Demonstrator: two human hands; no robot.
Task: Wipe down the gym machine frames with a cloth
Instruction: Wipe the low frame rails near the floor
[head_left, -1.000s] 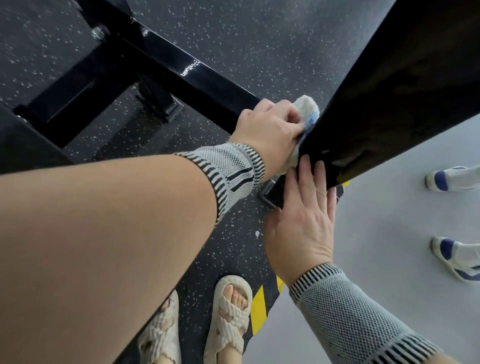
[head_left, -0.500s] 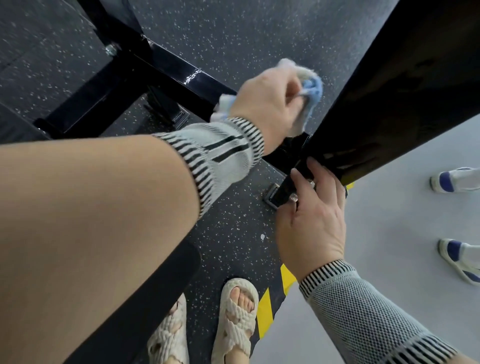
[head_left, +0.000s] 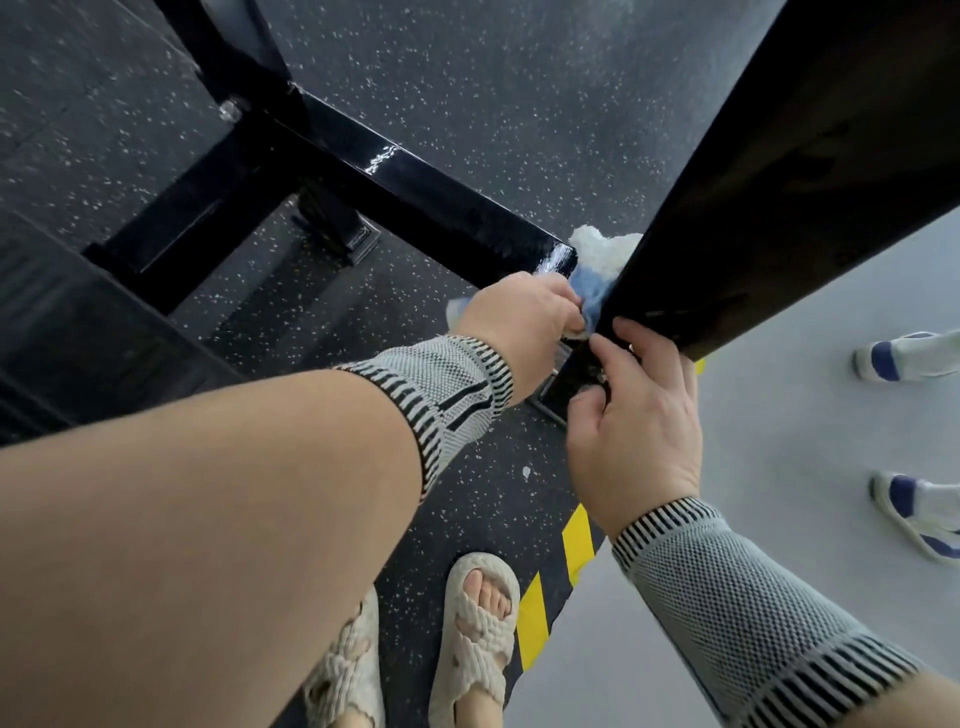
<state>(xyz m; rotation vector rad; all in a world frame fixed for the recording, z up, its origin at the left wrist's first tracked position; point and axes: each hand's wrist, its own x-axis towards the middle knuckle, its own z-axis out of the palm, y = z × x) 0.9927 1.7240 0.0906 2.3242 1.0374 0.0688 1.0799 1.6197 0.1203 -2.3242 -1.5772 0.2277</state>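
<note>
Cloth (head_left: 597, 270), white and blue: bunched in my left hand (head_left: 519, 322), pressed against upright post (head_left: 753, 208) at one o'clock. Right hand (head_left: 636, 415), fingers curled, steadied post's lower edge. Best practice, I judged: firm, overlapping strokes along post.

Scene is viewed from head height, steeply downward, close above the black frame post (head_left: 769, 197); single view.
</note>
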